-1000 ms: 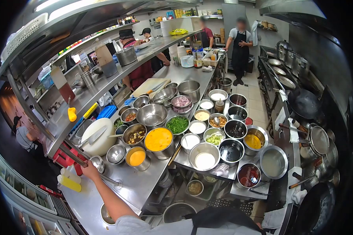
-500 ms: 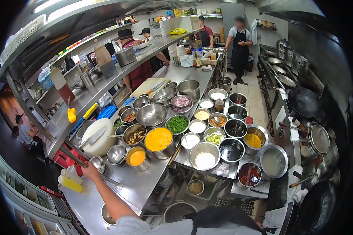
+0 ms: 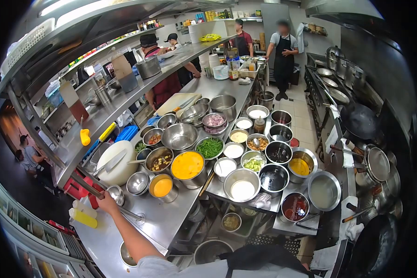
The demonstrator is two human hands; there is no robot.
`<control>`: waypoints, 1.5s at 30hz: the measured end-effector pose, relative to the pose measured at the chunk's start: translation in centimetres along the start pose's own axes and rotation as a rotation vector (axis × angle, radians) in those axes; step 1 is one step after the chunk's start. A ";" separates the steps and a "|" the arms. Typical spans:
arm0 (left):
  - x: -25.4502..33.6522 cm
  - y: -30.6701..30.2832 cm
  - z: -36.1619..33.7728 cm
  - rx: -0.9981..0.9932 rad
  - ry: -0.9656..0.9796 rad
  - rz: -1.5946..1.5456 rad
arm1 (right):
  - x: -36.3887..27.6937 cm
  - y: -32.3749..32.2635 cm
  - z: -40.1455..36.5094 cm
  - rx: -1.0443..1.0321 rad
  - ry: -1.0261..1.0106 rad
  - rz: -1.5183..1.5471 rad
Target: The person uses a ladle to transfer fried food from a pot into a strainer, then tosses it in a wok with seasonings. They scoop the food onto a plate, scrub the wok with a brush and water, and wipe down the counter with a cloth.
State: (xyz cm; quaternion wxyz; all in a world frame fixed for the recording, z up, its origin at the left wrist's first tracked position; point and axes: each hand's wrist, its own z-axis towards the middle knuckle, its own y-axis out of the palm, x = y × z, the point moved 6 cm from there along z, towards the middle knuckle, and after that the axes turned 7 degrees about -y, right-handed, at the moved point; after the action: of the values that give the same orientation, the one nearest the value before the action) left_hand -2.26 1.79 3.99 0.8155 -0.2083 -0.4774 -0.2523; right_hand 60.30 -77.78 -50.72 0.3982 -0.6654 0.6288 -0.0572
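My left hand point(image 3: 108, 202) is wrapped round a steel shelf post point(image 3: 130, 214) that stands on the counter at the lower left. Just behind it are small steel bowls point(image 3: 115, 195). A yellow squeeze bottle point(image 3: 83, 217) stands to its left. Farther right are a steel pot of orange liquid point(image 3: 162, 187) and a larger pot of yellow liquid point(image 3: 188, 165). A knife point(image 3: 112, 162) lies on a round white chopping block point(image 3: 121, 170). My right hand is out of view; a dark apron and pale sleeves show at the bottom edge.
Several pots of sauces and ingredients crowd the middle, among them green vegetables point(image 3: 209, 147) and a dark red sauce point(image 3: 295, 207). Woks point(image 3: 359, 121) and strainers point(image 3: 379, 163) line the right-hand range. One person point(image 3: 282, 55) stands in the aisle; others work behind the shelf point(image 3: 111, 109).
My left hand keeps its place on the post. Far left, a person in a grey shirt has shifted slightly. The pots and bowls look the same.
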 end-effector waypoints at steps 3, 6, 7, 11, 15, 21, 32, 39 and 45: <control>0.2 0.0 -0.1 -0.004 0.004 -0.010 | 0.2 -0.1 0.0 0.011 0.026 0.047; 0.5 0.0 -0.4 0.010 -0.010 -0.026 | 0.3 -0.1 0.2 0.018 0.022 0.021; 0.6 -0.1 -0.5 0.019 -0.027 -0.049 | 0.5 -0.2 0.2 0.022 0.020 0.013; 0.6 -0.1 -0.4 0.017 -0.005 -0.015 | 0.5 -0.2 0.3 0.036 0.014 -0.012; 1.1 -0.2 -0.7 0.021 -0.015 0.009 | 0.7 0.1 0.6 0.044 0.004 -0.034; 1.3 -0.3 -0.8 0.017 -0.025 0.016 | 0.9 0.3 0.9 0.047 -0.002 -0.054; 1.0 -0.2 -0.7 0.005 -0.047 0.028 | -0.3 -0.5 0.4 0.014 0.029 -0.021; 0.4 0.0 -0.4 0.008 -0.016 0.008 | -0.7 -0.5 0.2 0.001 0.042 -0.002; 0.1 -0.1 -0.3 0.022 0.000 -0.006 | -1.0 -1.0 -0.1 -0.016 0.049 0.002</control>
State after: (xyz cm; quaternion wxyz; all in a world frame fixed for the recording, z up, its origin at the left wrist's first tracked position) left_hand -2.06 1.56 3.99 0.8170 -0.1978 -0.4808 -0.2494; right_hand 60.79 -77.02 -49.63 0.3773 -0.6663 0.6396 -0.0680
